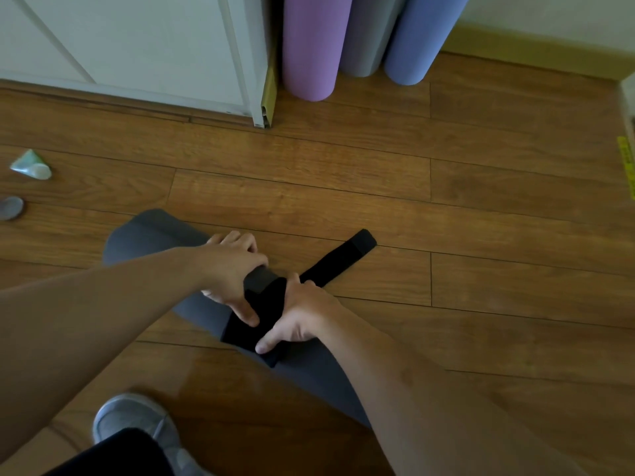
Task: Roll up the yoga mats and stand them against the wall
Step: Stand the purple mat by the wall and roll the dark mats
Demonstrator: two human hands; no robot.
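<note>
Mat [137,242], dark grey and rolled, is laid flat on the wood floor [446,207], running diagonally from upper left toward lower right. A black strap [271,304] is wrapped across the mat's middle; its free tail is stretched out on the floor beyond the mat, up and to the right, ending in a folded tip.

Left hand [233,269] is set on the mat at the strap's upper edge, fingers curled over a grey end piece of the strap, thumb pressed down on the black band: closed on the strap. Right hand [299,317] is placed just beside it on the mat's right side, thumb pushed flat onto the wrapped band and fingers tucked under where the tail leaves the mat: also clamped on the strap. The two hands are nearly touching.

Beyond the mat, well apart from it, three rolled mats are stood upright side by side in the corner: purple mat [312,46], grey mat [367,36], blue mat [415,39]. A white door [137,46] is seen just left of the purple one.

Left of the mat, near the frame edge, a pale green tube [31,165] and a round grey disc [11,207] are lying on the floor. Below the mat, a grey shoe [137,424] is planted on the floor.
</note>
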